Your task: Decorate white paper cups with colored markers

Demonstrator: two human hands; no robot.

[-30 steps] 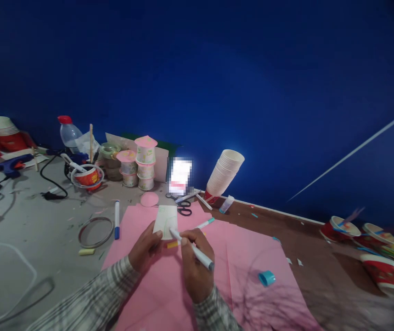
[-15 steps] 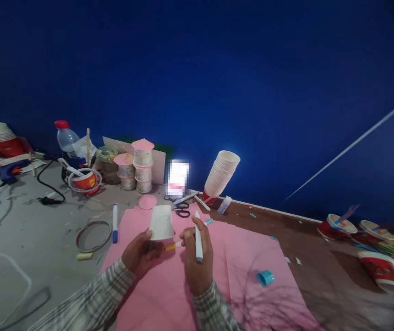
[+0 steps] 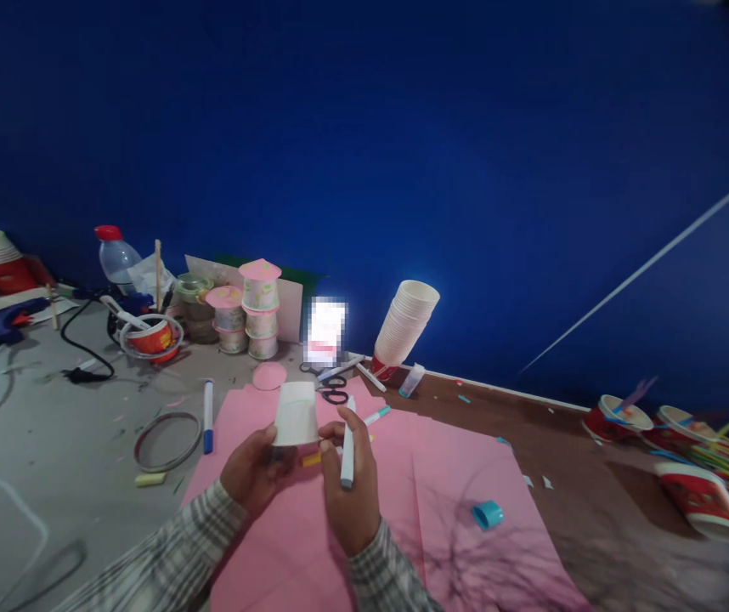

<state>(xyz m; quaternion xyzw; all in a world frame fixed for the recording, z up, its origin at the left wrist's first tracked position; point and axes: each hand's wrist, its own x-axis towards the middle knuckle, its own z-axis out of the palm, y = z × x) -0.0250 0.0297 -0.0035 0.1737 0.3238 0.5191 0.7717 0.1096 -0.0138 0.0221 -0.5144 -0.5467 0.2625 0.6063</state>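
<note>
The pen [image 3: 347,463] has come away from the white paper cup [image 3: 296,415], and the right hand [image 3: 350,489] has moved its fingertips close to the cup's rim. The left hand [image 3: 253,467] grips the cup, upside down above the pink paper [image 3: 383,518], while the right hand holds the pen. I think it's a drawing pause; turning the cup calls for a soft squeeze.

Two hands [image 3: 253,472] [image 3: 353,497]; one hand-held white cup [image 3: 296,414]; one hand-held marker [image 3: 347,459]; one blue-capped marker [image 3: 208,415]; two pink-roofed towers [image 3: 229,319] [image 3: 261,296]; one loose pink disc [image 3: 269,376]; one leaning cup stack [image 3: 404,327]; one red-capped bottle [image 3: 117,257]; one teal cylinder [image 3: 490,515].
</note>
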